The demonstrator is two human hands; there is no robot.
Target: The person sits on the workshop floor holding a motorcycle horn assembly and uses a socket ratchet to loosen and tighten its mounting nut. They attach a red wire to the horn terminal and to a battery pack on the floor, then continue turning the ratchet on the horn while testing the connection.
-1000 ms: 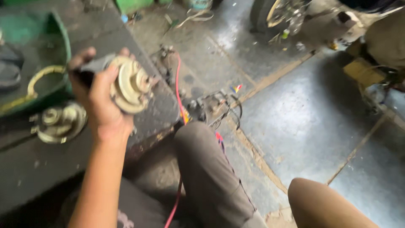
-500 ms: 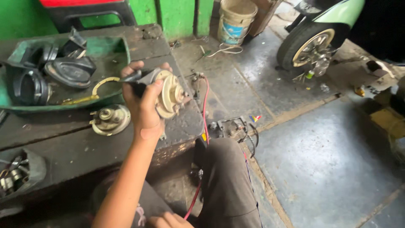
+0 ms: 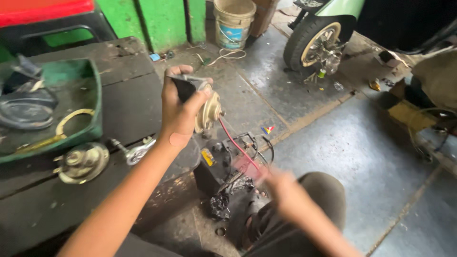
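Left hand (image 3: 180,116) clenched round gold disc-shaped horn (image 3: 208,112), held up over dark workbench (image 3: 128,109) edge. Red wire (image 3: 236,147) ran from horn down toward black battery (image 3: 212,171) on floor. Right hand (image 3: 281,188) blurred by wire's lower end; grip unclear. Step judged: wiring horn for test. Next move called for steady contact of lead on terminal.

The left hand (image 3: 178,116) holds a round horn (image 3: 208,112) above the right edge of the surface (image 3: 128,102). On the surface, a tray (image 3: 93,102) stands at the left, and a second horn (image 3: 82,163) lies just before it. A wire (image 3: 235,145) goes from the held horn down to the right hand (image 3: 281,188), which is blurred. A battery (image 3: 214,166), it seems, stands on the floor (image 3: 342,143) below. Behind, a bucket (image 3: 233,21) stands left of a wheel (image 3: 314,43).
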